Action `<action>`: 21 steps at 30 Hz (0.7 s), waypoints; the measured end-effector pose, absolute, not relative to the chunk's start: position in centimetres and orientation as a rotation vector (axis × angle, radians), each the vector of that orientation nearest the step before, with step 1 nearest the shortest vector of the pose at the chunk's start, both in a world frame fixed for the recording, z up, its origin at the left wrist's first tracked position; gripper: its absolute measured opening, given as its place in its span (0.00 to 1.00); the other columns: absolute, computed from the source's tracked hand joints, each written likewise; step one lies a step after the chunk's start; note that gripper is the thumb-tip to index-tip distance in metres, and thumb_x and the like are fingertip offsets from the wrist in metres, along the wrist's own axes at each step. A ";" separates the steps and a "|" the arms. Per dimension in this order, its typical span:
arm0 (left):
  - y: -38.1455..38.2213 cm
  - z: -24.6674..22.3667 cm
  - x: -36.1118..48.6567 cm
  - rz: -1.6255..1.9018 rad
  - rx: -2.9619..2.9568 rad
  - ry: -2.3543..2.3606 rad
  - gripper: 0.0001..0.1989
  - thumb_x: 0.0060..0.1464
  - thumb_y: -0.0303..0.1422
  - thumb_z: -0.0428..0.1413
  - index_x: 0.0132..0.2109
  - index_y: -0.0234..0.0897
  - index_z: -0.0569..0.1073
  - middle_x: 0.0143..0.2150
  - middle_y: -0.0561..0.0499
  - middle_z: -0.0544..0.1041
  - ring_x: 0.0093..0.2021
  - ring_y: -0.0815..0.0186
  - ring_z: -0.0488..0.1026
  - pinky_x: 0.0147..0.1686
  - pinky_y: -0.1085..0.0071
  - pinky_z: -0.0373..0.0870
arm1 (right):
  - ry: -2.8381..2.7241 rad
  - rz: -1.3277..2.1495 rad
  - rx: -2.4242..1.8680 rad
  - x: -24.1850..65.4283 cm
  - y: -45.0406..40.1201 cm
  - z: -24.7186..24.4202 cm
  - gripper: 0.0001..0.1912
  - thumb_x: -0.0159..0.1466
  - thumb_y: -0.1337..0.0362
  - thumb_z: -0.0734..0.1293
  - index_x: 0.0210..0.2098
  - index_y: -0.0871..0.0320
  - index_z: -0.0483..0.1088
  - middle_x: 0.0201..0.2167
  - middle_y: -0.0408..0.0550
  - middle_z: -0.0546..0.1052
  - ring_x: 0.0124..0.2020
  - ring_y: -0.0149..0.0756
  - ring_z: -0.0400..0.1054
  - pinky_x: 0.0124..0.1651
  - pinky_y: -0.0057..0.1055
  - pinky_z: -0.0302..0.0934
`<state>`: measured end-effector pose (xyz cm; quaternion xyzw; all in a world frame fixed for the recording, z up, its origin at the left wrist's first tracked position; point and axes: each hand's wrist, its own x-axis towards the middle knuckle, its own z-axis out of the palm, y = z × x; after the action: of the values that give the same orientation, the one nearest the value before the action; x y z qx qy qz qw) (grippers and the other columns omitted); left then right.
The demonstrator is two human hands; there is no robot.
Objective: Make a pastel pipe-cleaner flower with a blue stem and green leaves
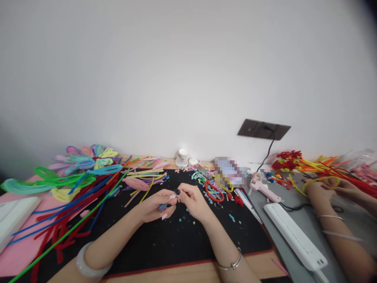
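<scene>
Over the black mat (pixel 165 247), my left hand (pixel 159 205) is closed, its fingers curled round a small blue piece (pixel 163 206) that shows between them. Touching its fingertips is my right hand (pixel 190 199), pinched closed; whatever lies between its fingertips is too small to make out. Small cut bits of blue and green fuzzy stem lie on the mat around and behind my hands. To the left are long pipe cleaners in green (pixel 70 228), blue and red, with a pink looped petal (pixel 136 184) nearer my left hand.
Fuzzy flowers (pixel 88 158) stand back left. A paper cup (pixel 182 155) is by the wall. Right of the mat are a pink glue gun (pixel 263 188), a white power strip (pixel 294 235) and black cable. Another person's hands (pixel 324 192) hold a yellow stem at the far right.
</scene>
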<state>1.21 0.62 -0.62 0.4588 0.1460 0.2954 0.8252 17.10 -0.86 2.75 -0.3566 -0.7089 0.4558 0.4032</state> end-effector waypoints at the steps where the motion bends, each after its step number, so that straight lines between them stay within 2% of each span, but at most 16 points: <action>1: 0.7 -0.6 1.2 0.641 0.977 0.335 0.15 0.53 0.37 0.55 0.24 0.34 0.63 0.11 0.57 0.63 0.13 0.76 0.54 0.18 0.76 0.50 | -1.822 1.119 -0.934 17.3 -0.8 2.9 0.14 0.63 0.60 0.59 0.23 0.58 0.60 0.20 0.38 0.59 0.23 0.27 0.51 0.27 0.25 0.47; 5: 1.2 -0.8 1.3 0.779 0.963 0.532 0.13 0.55 0.40 0.53 0.30 0.34 0.66 0.16 0.57 0.64 0.15 0.76 0.57 0.19 0.77 0.54 | -1.869 0.871 -1.173 20.7 0.6 3.2 0.09 0.61 0.63 0.58 0.27 0.59 0.64 0.23 0.41 0.66 0.26 0.30 0.58 0.30 0.26 0.52; 7: 1.4 -0.9 1.4 0.833 0.971 0.629 0.13 0.55 0.41 0.52 0.33 0.34 0.67 0.20 0.56 0.66 0.16 0.77 0.56 0.19 0.78 0.53 | -1.756 0.686 -1.381 23.6 1.6 3.2 0.05 0.59 0.64 0.60 0.32 0.59 0.65 0.28 0.44 0.70 0.29 0.32 0.63 0.33 0.27 0.55; 10: 1.6 -1.0 1.5 0.869 1.030 0.708 0.14 0.56 0.42 0.51 0.36 0.33 0.69 0.25 0.55 0.66 0.16 0.80 0.52 0.19 0.78 0.51 | -1.738 0.362 -1.818 27.6 2.6 2.7 0.11 0.54 0.68 0.63 0.39 0.61 0.66 0.32 0.50 0.72 0.33 0.37 0.66 0.37 0.31 0.57; 14: 1.6 -1.2 1.6 0.868 1.048 0.722 0.15 0.56 0.42 0.51 0.42 0.34 0.69 0.27 0.55 0.66 0.17 0.80 0.51 0.19 0.79 0.50 | -1.893 0.134 -2.081 29.1 2.6 1.5 0.18 0.51 0.71 0.64 0.43 0.63 0.66 0.41 0.57 0.71 0.43 0.44 0.65 0.42 0.33 0.56; 18: 1.6 -1.2 1.7 0.865 1.017 0.704 0.17 0.56 0.42 0.51 0.47 0.37 0.68 0.29 0.54 0.66 0.19 0.78 0.51 0.19 0.79 0.49 | -1.881 -0.067 -2.250 27.6 2.1 0.9 0.24 0.51 0.69 0.65 0.48 0.63 0.64 0.45 0.60 0.68 0.46 0.51 0.63 0.44 0.37 0.55; 21: 1.7 -1.2 1.7 0.882 0.963 0.710 0.19 0.56 0.45 0.49 0.48 0.37 0.68 0.30 0.53 0.68 0.20 0.78 0.54 0.20 0.79 0.51 | -1.856 -0.077 -2.349 27.1 2.1 1.0 0.25 0.51 0.65 0.66 0.48 0.64 0.63 0.45 0.61 0.69 0.46 0.54 0.63 0.43 0.39 0.55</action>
<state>1.74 1.67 -1.19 0.4386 0.3232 0.4013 0.7363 27.10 2.07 0.96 -0.7823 -0.6180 -0.0257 0.0736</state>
